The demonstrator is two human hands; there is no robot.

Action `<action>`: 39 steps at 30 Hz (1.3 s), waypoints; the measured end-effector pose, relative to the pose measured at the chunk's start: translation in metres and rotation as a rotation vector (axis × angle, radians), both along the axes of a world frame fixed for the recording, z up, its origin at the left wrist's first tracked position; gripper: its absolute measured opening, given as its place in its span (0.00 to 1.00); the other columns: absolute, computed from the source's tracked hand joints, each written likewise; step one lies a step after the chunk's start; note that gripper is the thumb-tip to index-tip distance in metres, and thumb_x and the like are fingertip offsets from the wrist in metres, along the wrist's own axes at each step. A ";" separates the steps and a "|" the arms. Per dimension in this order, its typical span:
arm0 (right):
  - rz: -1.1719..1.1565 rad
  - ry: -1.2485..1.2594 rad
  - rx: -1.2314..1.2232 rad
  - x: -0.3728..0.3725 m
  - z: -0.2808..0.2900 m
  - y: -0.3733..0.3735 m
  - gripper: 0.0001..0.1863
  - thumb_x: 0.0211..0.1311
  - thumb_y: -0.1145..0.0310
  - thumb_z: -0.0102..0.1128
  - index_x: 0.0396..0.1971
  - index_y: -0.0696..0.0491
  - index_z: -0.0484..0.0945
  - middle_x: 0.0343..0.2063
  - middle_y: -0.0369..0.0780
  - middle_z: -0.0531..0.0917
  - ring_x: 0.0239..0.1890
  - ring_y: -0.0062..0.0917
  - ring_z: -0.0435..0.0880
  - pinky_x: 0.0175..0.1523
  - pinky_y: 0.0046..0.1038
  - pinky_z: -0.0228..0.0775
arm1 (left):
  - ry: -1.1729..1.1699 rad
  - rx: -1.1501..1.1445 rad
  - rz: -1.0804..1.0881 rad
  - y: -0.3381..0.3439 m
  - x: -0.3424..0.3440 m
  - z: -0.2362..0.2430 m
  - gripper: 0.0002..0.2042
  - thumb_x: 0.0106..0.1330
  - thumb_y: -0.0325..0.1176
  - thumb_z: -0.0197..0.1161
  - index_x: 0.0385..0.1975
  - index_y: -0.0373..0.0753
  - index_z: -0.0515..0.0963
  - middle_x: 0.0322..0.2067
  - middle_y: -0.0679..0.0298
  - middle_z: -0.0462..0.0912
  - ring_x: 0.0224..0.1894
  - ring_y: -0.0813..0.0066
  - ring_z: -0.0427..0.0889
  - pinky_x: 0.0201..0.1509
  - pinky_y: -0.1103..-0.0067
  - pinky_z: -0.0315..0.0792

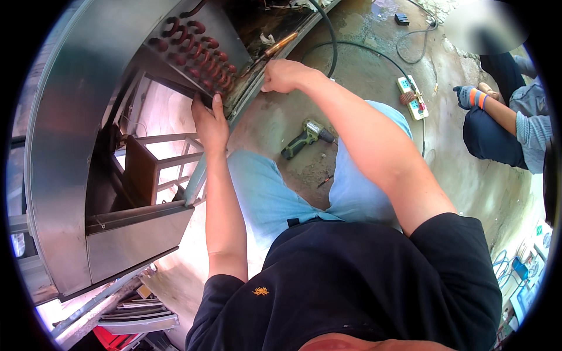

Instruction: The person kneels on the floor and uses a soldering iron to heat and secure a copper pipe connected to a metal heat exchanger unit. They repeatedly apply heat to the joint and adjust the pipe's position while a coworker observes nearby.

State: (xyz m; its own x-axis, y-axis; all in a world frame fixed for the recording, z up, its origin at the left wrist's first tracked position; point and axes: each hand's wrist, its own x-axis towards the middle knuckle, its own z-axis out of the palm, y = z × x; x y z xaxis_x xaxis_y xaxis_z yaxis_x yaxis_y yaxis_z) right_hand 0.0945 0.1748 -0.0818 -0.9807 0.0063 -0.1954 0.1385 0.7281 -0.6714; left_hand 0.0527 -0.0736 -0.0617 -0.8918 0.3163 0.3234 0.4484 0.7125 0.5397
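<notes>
The coil sits far left in the cabinet, its near edge grasped by the left hand. The right hand curls at the rail, its hold unclear. The grey floor carries a drill.

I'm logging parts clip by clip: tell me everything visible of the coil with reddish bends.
The coil shows rows of reddish-brown, copper-looking tube bends jutting from a dull grey metal plate. It sits slanted in this view, inside the silver metal cabinet, upper left. The left hand is at its lower end, thumb close to the lowest bends; contact cannot be made out. Its far side is hidden.
</notes>
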 end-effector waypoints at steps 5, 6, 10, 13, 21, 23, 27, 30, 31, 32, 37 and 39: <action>0.036 -0.144 -0.006 -0.003 0.007 0.002 0.28 0.63 0.48 0.66 0.46 0.61 0.84 0.50 0.51 0.86 0.55 0.43 0.84 0.58 0.41 0.77 | -0.018 0.160 0.013 -0.006 -0.002 0.001 0.27 0.80 0.47 0.50 0.64 0.27 0.70 0.59 0.42 0.76 0.56 0.48 0.78 0.63 0.65 0.70; 0.036 -0.156 0.003 -0.004 0.006 0.002 0.28 0.64 0.47 0.65 0.45 0.61 0.84 0.49 0.51 0.86 0.55 0.43 0.84 0.57 0.41 0.77 | -0.071 0.259 0.017 -0.011 -0.005 0.000 0.27 0.80 0.47 0.49 0.64 0.27 0.71 0.58 0.43 0.77 0.55 0.48 0.78 0.62 0.65 0.71; 0.007 -0.104 -0.013 -0.005 -0.002 0.002 0.27 0.65 0.46 0.64 0.32 0.60 0.83 0.33 0.48 0.86 0.40 0.40 0.86 0.47 0.40 0.77 | -0.102 0.343 0.066 -0.019 -0.011 -0.009 0.24 0.81 0.45 0.47 0.61 0.28 0.75 0.56 0.45 0.80 0.56 0.50 0.80 0.63 0.66 0.71; -0.029 -0.096 -0.010 -0.006 -0.003 0.008 0.27 0.64 0.44 0.64 0.33 0.58 0.86 0.35 0.49 0.87 0.43 0.43 0.87 0.49 0.42 0.78 | -0.048 0.215 0.066 -0.012 -0.003 -0.002 0.24 0.79 0.45 0.51 0.61 0.28 0.73 0.57 0.43 0.78 0.59 0.47 0.78 0.64 0.64 0.71; -0.288 0.303 0.035 -0.007 0.010 0.012 0.23 0.63 0.44 0.65 0.33 0.51 0.89 0.32 0.47 0.89 0.40 0.44 0.88 0.46 0.44 0.80 | 0.026 0.109 0.066 -0.008 -0.003 -0.002 0.29 0.75 0.49 0.58 0.62 0.27 0.71 0.59 0.40 0.76 0.62 0.42 0.75 0.67 0.62 0.67; -0.328 0.369 0.005 -0.006 0.013 0.013 0.21 0.62 0.45 0.66 0.30 0.50 0.90 0.29 0.45 0.89 0.38 0.42 0.89 0.45 0.43 0.80 | 0.009 0.155 0.049 -0.008 -0.004 -0.002 0.31 0.74 0.51 0.60 0.62 0.25 0.71 0.59 0.39 0.75 0.63 0.44 0.74 0.68 0.62 0.66; -0.398 0.509 -0.099 -0.003 0.019 0.007 0.18 0.55 0.51 0.70 0.27 0.53 0.88 0.27 0.47 0.87 0.35 0.43 0.87 0.43 0.44 0.80 | 0.010 0.095 0.050 -0.013 -0.005 -0.007 0.34 0.74 0.52 0.62 0.63 0.23 0.68 0.59 0.37 0.74 0.63 0.42 0.72 0.68 0.62 0.64; -0.542 0.754 -0.098 -0.006 0.021 0.028 0.17 0.53 0.57 0.72 0.20 0.56 0.81 0.20 0.44 0.83 0.29 0.43 0.84 0.39 0.43 0.76 | 0.042 0.099 0.008 0.000 -0.005 -0.006 0.33 0.75 0.51 0.60 0.63 0.23 0.67 0.59 0.37 0.73 0.63 0.42 0.72 0.69 0.62 0.64; -0.632 0.782 -0.118 -0.003 0.027 0.028 0.17 0.52 0.59 0.71 0.18 0.57 0.78 0.18 0.45 0.81 0.27 0.43 0.83 0.37 0.42 0.75 | 0.052 0.088 -0.004 -0.003 -0.004 -0.005 0.33 0.75 0.51 0.60 0.63 0.23 0.67 0.60 0.37 0.73 0.64 0.42 0.72 0.69 0.62 0.64; -0.721 0.810 -0.138 0.001 0.031 0.032 0.17 0.51 0.62 0.71 0.16 0.58 0.75 0.17 0.45 0.79 0.24 0.42 0.81 0.35 0.41 0.74 | 0.041 0.072 -0.001 -0.004 -0.006 -0.009 0.33 0.76 0.51 0.58 0.63 0.23 0.67 0.60 0.37 0.73 0.64 0.42 0.71 0.69 0.61 0.64; -0.924 0.855 -0.387 0.034 0.068 0.079 0.17 0.50 0.69 0.63 0.11 0.60 0.68 0.13 0.51 0.71 0.17 0.37 0.76 0.28 0.39 0.68 | 0.047 0.069 -0.009 -0.007 -0.007 -0.003 0.33 0.76 0.51 0.58 0.63 0.23 0.67 0.59 0.37 0.73 0.63 0.42 0.72 0.68 0.61 0.66; -1.016 0.807 -0.332 0.054 0.061 0.109 0.19 0.54 0.65 0.66 0.12 0.60 0.70 0.12 0.44 0.72 0.18 0.24 0.72 0.29 0.34 0.68 | 0.016 0.094 -0.016 -0.006 -0.006 0.000 0.33 0.76 0.52 0.57 0.63 0.23 0.67 0.59 0.37 0.73 0.62 0.42 0.73 0.67 0.61 0.66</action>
State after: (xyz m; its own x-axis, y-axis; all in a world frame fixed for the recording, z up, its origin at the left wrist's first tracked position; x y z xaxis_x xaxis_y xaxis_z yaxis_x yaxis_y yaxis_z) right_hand 0.1486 0.2840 -0.0210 -0.4104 0.8620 0.2976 0.0011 0.3269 -0.9451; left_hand 0.0470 -0.0796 -0.0619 -0.8814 0.2977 0.3666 0.4683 0.6516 0.5968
